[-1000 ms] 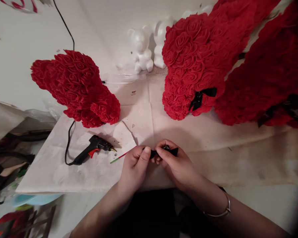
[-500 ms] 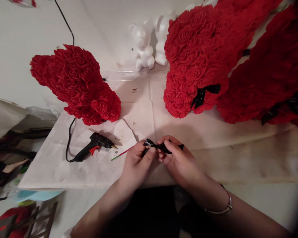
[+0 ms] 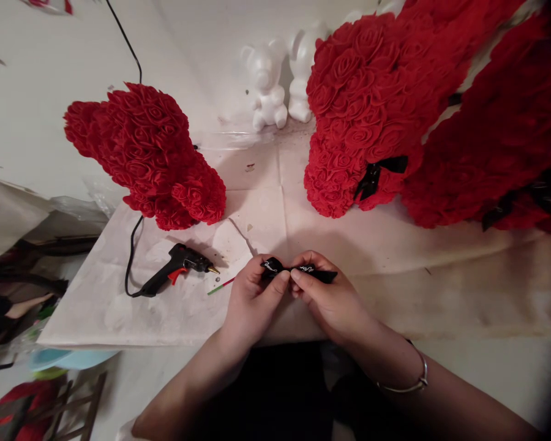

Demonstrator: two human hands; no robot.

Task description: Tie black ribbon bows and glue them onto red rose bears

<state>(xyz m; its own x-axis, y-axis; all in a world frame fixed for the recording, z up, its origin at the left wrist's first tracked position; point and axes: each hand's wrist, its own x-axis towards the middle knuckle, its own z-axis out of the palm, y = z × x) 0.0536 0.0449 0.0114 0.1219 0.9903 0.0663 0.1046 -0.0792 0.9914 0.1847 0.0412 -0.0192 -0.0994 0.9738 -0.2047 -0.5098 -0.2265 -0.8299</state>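
A black ribbon bow [image 3: 272, 267] with white lettering is held between both hands near the table's front edge. My left hand [image 3: 255, 300] pinches its left loop and middle with thumb and fingers. My right hand [image 3: 327, 300] pinches the middle from the right, thumb on top, with the ribbon's right part spreading over the fingers. To the left lies a black glue gun [image 3: 177, 268] with a red trigger, its nozzle pointing right. A thin green and red stick [image 3: 220, 286] lies partly hidden beside my left hand.
A red rose bear [image 3: 151, 153] stands at the left rear of the covered table [image 3: 165, 324]. Larger red rose figures [image 3: 367, 98] with black bows fill the right. White foam bears [image 3: 266, 86] stand at the back. Lower left are a blue basin [image 3: 73, 359] and part of another person.
My right thumb has moved left to the bow's middle, meeting my left thumb. More lettering shows on the ribbon's right part. The view has shifted slightly.
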